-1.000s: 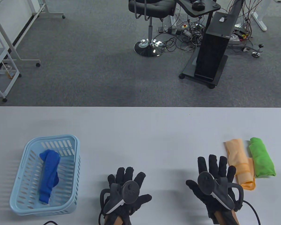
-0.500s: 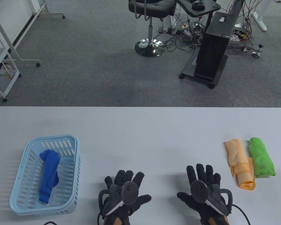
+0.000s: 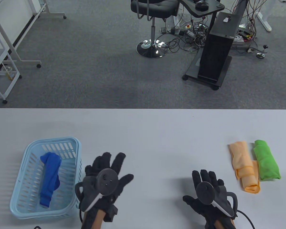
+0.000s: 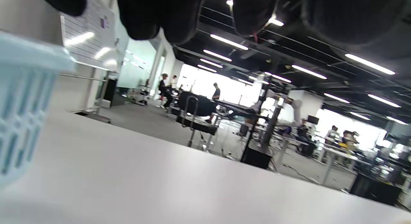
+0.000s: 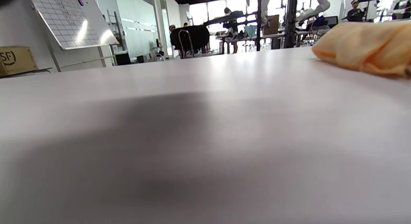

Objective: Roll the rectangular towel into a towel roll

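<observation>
A blue towel (image 3: 49, 179) lies bunched lengthwise in a light blue basket (image 3: 72, 143) at the table's left. An orange towel roll (image 3: 244, 165) and a green towel roll (image 3: 267, 163) lie side by side at the right; the orange one also shows in the right wrist view (image 5: 362, 49). My left hand (image 3: 108, 167) is open with fingers spread, empty, just right of the basket. Its fingers (image 4: 160, 15) hang at the top of the left wrist view. My right hand (image 3: 206, 181) is open and empty, flat near the table's front, left of the orange roll.
The white table (image 3: 147, 133) runs wide between basket and rolls. The basket's wall (image 4: 19, 105) stands close on the left in the left wrist view. Beyond the far edge are a chair (image 3: 152, 9) and a black stand (image 3: 214, 57) on the floor.
My left hand has moved left and forward toward the basket. My right hand drew back from the orange roll toward the table's front edge and has since held about still.
</observation>
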Motion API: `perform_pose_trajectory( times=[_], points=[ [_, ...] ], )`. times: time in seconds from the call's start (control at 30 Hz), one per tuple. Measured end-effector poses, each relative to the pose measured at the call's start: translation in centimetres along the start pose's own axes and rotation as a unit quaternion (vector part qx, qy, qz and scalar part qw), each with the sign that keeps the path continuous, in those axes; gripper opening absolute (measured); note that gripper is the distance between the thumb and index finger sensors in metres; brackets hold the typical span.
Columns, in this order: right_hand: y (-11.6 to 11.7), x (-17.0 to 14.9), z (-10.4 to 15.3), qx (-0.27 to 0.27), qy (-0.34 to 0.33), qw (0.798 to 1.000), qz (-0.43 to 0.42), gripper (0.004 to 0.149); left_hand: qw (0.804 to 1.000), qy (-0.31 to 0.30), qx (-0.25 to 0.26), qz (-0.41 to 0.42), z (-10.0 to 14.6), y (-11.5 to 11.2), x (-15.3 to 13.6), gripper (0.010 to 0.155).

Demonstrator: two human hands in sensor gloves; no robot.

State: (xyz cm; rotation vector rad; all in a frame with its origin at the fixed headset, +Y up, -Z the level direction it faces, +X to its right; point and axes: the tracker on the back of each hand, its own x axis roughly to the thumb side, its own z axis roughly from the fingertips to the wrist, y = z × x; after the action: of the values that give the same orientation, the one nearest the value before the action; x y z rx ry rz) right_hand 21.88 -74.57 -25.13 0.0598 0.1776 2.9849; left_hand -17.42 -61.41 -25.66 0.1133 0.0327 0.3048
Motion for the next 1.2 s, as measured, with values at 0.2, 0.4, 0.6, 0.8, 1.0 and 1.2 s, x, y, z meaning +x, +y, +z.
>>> perform_pose_trajectory(
  times=[0.2,0.4,0.6,0.8,1.0,1.2],
  points=[
    [0.2,-0.2,-0.2,0.016,0.008,1.000,0.008,0.100,0.991,0.092,-0.015,-0.098,-4.5,5.1,-5.3,0.079],
    [0.5,-0.3,-0.5,0.018,0.010,1.000,0.009,0.097,0.967,0.192,-0.124,-0.112,-7.1,3.5,-11.1,0.064],
    [0.9,-0.4,-0.7,0.034,0.016,0.999,0.023,0.097,0.931,0.265,-0.207,-0.142,-8.1,-1.4,-15.4,0.058],
    [1.0,-0.5,-0.8,0.050,0.022,0.998,0.027,0.097,0.891,0.318,-0.304,-0.114,-8.2,-5.3,-18.8,0.059],
    [0.9,-0.6,-0.8,0.053,0.026,0.998,0.026,0.096,0.870,0.345,-0.339,-0.094,-7.9,-6.8,-20.2,0.064],
    [0.8,-0.7,-0.9,0.055,0.028,0.998,0.022,0.096,0.886,0.344,-0.306,-0.060,-7.9,-3.8,-18.9,0.064]
  ],
)
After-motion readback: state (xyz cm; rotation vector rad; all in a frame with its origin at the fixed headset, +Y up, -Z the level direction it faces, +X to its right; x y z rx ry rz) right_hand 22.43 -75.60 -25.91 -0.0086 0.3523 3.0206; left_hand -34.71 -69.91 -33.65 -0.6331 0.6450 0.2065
